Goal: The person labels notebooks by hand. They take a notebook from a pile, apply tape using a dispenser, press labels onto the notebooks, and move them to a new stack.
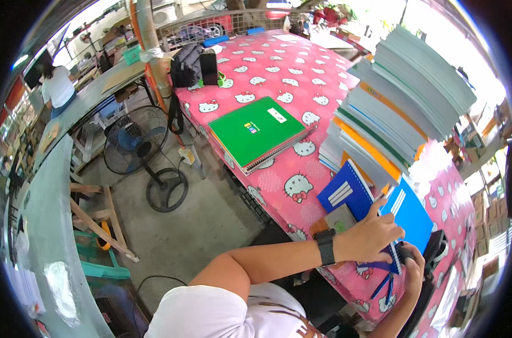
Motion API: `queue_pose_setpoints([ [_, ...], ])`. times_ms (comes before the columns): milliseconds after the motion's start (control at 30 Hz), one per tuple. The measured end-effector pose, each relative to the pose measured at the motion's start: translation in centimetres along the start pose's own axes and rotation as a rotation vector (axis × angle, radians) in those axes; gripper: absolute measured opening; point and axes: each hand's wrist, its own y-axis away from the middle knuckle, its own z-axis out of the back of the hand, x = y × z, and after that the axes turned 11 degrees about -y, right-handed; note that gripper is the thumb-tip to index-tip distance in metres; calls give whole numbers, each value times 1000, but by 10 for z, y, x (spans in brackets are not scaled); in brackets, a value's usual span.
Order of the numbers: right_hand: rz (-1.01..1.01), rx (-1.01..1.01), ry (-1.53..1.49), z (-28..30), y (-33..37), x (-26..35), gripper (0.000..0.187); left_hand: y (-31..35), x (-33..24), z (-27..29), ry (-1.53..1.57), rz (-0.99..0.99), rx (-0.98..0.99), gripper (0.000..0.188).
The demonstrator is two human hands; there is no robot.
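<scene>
A black watch band (325, 247) circles the wrist of my left hand (368, 234), which reaches across a dark blue spiral notebook (345, 192). Its fingers are bent over the notebook by the spiral edge. Beside it, a lighter blue notebook (412, 213) lies against the tall stack. Lower right, my right hand (415, 274) curls around a small black object (404, 253), mostly hidden by the fingers. A brown and grey piece (340, 218) with a green mark is partly under my left hand. Blue pen-like items (384, 288) lie near my right hand.
Tall leaning stacks of notebooks and paper (379, 112) stand at the right on the pink patterned tablecloth (267, 70). Green spiral notebooks (261, 132) lie in the middle. A dark backpack (188, 65) sits farther back. A standing fan (140, 146) and another person (57, 87) are at the left.
</scene>
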Motion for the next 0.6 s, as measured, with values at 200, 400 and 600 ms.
queue_pose_setpoints([
  [200,24,78,42,-6,-4,2,52,1,3,8,-73,3,-14,51],
  [400,117,159,-245,-23,-12,22,56,4,26,21,-133,38,-25,42],
  [600,190,309,-643,-41,-13,36,56,4,26,20,-125,35,-11,43],
])
